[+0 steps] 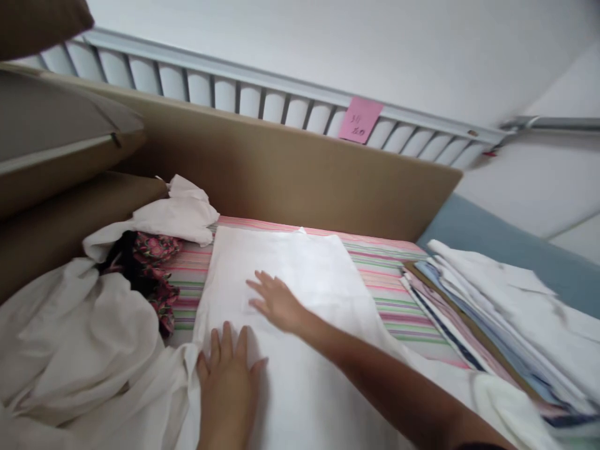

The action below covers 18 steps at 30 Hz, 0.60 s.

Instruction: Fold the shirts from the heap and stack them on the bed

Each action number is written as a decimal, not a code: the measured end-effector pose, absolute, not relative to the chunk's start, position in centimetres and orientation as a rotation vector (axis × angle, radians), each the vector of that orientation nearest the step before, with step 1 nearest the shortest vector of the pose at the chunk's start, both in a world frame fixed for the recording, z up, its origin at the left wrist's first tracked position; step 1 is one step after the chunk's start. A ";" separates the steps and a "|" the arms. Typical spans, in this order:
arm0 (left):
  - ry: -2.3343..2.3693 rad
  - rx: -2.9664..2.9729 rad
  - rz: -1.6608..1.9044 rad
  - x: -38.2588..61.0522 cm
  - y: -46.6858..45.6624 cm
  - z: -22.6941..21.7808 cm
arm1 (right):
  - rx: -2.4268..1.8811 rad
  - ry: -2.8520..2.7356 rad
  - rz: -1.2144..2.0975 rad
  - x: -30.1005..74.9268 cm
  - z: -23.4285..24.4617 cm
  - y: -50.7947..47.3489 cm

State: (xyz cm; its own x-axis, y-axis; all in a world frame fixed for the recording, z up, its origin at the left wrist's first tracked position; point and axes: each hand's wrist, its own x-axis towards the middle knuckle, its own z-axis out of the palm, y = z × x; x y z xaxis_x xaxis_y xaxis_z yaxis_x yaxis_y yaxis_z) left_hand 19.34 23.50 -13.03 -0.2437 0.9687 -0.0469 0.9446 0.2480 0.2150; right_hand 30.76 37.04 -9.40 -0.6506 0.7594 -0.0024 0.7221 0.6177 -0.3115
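A white cloth garment [323, 262] lies spread flat in front of me, its far edge close to the brown board. My left hand [229, 369] rests on its left side with the fingers spread. Farther up, near the middle of the cloth, my right hand [276, 303] lies palm down with fingers apart. Neither hand grips anything. The near part of the cloth runs out of the picture below, and my right forearm covers some of it.
At right stands a stack of folded clothes [506, 325]. Crumpled white cloth [94, 337] and a black floral cloth [157, 250] lie at left on the striped sheet [398, 294]. A brown board [290, 169] borders the back, before a radiator [225, 94] bearing a pink note [360, 119].
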 end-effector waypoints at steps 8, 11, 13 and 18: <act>2.147 2.037 0.275 20.8 22.4 -14.0 | -1.655 -2.440 0.159 50.0 -9.8 21.4; 2.130 2.085 0.197 21.2 21.2 -14.6 | -1.918 -2.259 -0.025 58.0 -10.5 19.5; 2.179 2.124 0.189 21.3 19.6 -14.9 | -2.028 -2.171 -0.105 61.5 -10.8 18.4; 2.296 2.213 0.152 21.2 14.2 -15.2 | -1.964 -2.223 -0.157 63.1 -11.7 16.5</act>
